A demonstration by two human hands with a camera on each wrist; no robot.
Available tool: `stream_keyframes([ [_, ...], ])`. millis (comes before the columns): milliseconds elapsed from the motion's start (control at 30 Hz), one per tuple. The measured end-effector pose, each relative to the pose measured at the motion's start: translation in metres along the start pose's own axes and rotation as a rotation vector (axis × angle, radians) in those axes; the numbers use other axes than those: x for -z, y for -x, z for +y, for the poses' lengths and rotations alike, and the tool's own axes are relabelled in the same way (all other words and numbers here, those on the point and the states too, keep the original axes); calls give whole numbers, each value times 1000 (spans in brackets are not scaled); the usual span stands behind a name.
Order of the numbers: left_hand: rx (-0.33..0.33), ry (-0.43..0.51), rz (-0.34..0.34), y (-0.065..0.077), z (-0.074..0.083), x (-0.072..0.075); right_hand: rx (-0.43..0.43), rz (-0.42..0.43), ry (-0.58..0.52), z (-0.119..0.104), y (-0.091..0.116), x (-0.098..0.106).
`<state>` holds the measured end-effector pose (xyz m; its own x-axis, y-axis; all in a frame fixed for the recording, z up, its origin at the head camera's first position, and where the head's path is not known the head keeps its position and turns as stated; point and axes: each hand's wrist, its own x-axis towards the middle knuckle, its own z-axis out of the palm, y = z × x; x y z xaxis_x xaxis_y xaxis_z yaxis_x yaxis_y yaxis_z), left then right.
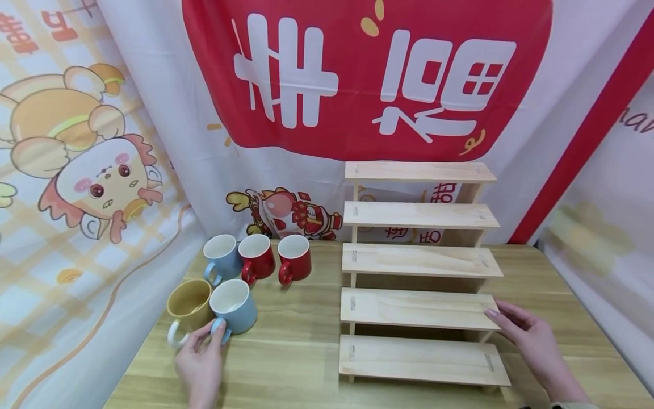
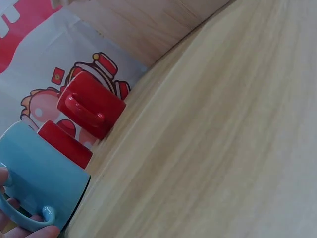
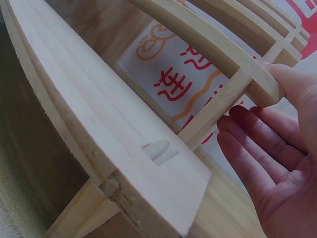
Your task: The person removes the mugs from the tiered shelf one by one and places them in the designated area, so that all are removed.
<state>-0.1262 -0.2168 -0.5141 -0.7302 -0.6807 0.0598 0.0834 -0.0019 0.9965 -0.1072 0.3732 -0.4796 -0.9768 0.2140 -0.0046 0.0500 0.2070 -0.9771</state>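
Observation:
At the table's left, my left hand (image 1: 200,360) pinches the handle of a light blue mug (image 1: 242,315), which stands upright. The left wrist view shows that mug (image 2: 42,173) with fingertips (image 2: 44,232) at its handle. Close beside it stands a mustard-yellow mug (image 1: 196,319) with a white handle. My right hand (image 1: 533,338) holds the right end of a five-step wooden rack (image 1: 419,309) at the second step from the bottom. In the right wrist view, the thumb lies on the step's end and the other fingers (image 3: 242,158) curl beside the upright.
Behind the front mugs stand another blue mug (image 1: 229,262) and two red mugs, one in the middle (image 1: 263,262) and one at right (image 1: 300,266). A printed cloth (image 1: 153,113) hangs behind and beside the wooden table (image 1: 291,363).

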Motion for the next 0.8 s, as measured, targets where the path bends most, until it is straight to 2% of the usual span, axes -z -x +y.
stream_keyframes([
  [100,-15,-3,10,0,-4,-1,-1,-1,-1,0,0,0],
  [200,-17,-45,-14,1,-2,-3,-6,-1,-8,0,0,-1],
  [333,-49,-160,-68,10,14,-7,-11,-2,-20,0,0,-1],
  [400,-89,-206,-96,15,26,-10,-12,-2,-25,-1,0,-1],
  [467,-158,-271,-136,19,36,-16,-13,-3,-35,-2,1,-1],
  [533,-237,-339,-207,21,45,-22,-15,-3,-38,-2,1,0],
  [667,-452,-506,-402,17,54,-41,7,-21,-67,1,1,3],
  [800,-632,-707,-606,11,55,-64,93,-92,-141,5,-5,13],
])
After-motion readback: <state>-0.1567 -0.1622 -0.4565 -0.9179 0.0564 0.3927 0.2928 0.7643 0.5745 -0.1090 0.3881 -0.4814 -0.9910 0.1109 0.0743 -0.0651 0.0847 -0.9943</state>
